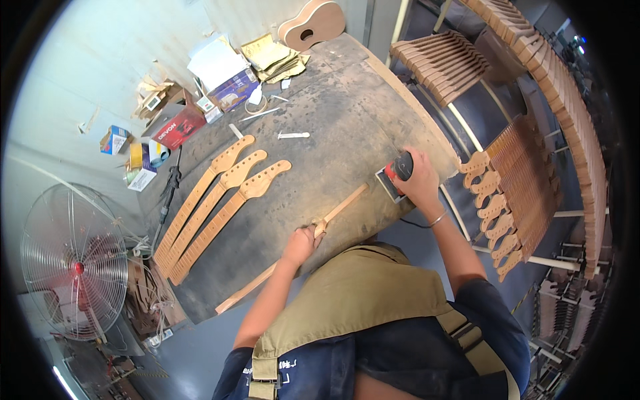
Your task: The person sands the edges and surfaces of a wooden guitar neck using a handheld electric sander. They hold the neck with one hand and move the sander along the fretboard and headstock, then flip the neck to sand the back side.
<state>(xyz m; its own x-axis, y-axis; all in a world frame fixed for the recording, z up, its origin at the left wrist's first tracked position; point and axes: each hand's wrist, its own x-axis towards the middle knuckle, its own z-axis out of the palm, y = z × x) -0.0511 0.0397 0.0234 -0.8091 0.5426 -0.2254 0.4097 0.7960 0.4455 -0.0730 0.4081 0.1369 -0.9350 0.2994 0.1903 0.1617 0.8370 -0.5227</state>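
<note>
My right hand (417, 179) grips a red and black power sander (400, 170) with a square metal-edged pad, at the bench's right edge; a black cord hangs below it. Near the front edge, my left hand (301, 241) is closed on a pale wooden piece (320, 228), apparently a guitar neck, partly hidden by my fingers. A narrow strip runs from it up toward the sander, and another length (247, 292) reaches down-left along the edge. Three guitar necks with headstocks (237, 175) lie side by side on the dark workbench (340, 100), left of my hands.
Boxes (227, 77), papers and small tools line the back, near a guitar body (308, 27). A wire-guard fan (73, 267) stands left. Racks of wooden necks (517, 180) and stacked pieces (440, 60) crowd the right. A khaki apron covers my front.
</note>
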